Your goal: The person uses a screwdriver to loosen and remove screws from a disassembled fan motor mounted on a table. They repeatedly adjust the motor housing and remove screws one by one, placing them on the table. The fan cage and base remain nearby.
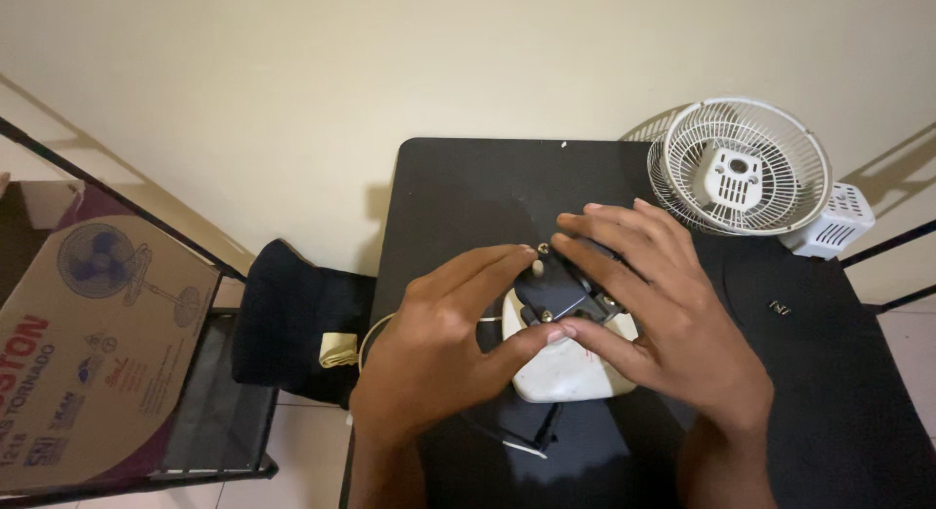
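A white, rounded plastic fan motor housing (565, 372) with a black blocky motor part (558, 293) on top is seen at the centre of a black rectangular tabletop (458, 192), just below the middle of the frame. The housing is gripped from the 9 o'clock side by the left hand (439, 348), fingers curled, thumb pressed on the white shell near its front edge and forefinger laid along the top of the black part. From the 3 o'clock side it is clasped by the right hand (663, 324), fingers spread over the black part and thumb set against the housing's front, close to the left thumb. A small cream-coloured knob (537, 267) is seen upright at the 12 o'clock end of the black part, between the fingertips of both hands. A thin white cord (375, 329) is looped off at 9 o'clock of the housing. A white round wire fan guard (739, 168) is lying at 2 o'clock on the table corner, well apart from the hands, with a white vented plastic cover (837, 221) just beside it at its 4 o'clock. A brown cardboard box printed with a fan picture (93, 353) is resting on a dark metal rack (219, 441) far off at 9 o'clock. A black fabric bundle (288, 319) is lying between rack and table.
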